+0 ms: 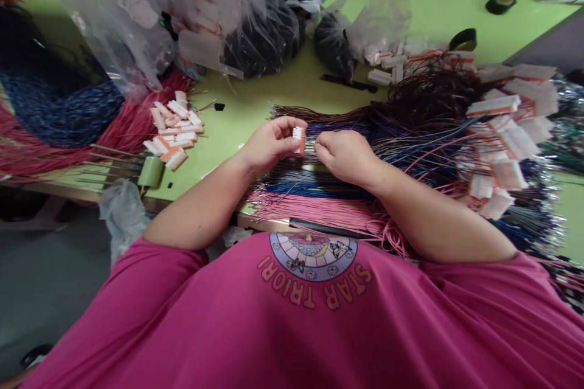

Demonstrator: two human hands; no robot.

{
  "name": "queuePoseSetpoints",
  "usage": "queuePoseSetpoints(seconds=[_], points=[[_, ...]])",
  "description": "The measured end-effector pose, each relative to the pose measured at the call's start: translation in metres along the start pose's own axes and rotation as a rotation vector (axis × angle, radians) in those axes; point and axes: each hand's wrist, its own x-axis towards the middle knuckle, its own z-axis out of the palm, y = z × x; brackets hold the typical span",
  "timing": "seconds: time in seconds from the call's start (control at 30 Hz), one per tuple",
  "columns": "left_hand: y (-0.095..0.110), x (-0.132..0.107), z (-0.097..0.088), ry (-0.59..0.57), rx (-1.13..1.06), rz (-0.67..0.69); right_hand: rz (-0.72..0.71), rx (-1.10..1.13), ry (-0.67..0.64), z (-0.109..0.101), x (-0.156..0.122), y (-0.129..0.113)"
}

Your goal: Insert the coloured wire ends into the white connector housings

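Observation:
Between its thumb and fingers, my left hand (272, 144) pinches a small white and orange connector housing (298, 140). Just to the right, my right hand (344, 155) is closed, thumb against fingertips, facing the housing. Thin wires seem to run between the two, but I cannot make out exactly what the right fingers hold. Under both hands lie bundles of wires: blue wires (314, 188), pink wires (314, 209) and brown wires (328, 114), their metal-tipped ends toward the left. A pile of white and orange connector housings (176, 127) lies left of my left hand.
Finished-looking wire bunches with white connectors (506, 134) spread at the right. Plastic bags with black contents (260, 42) stand at the back. Black tape rolls (500, 3) sit at the back right. A green block with metal rods (151, 171) is at the left front edge.

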Motion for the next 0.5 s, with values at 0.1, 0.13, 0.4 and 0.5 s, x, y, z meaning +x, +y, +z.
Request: queuePoseSetpoints(seconds=[0.1,0.13,0.4,0.5], points=[[-0.001,0.000,-0.001,-0.017,0.053,0.026,-0.014,0.188,0.011,0.001,0.004,0.004],[-0.001,0.001,-0.001,-0.024,0.073,0.041,-0.020,0.269,0.016,0.002,0.005,0.006],[-0.007,0.001,-0.002,-0.021,0.147,0.107,0.063,0.736,0.065,0.010,0.010,0.011],[-0.010,0.002,-0.002,-0.030,0.117,0.117,0.058,0.665,0.103,0.012,0.010,0.006]])
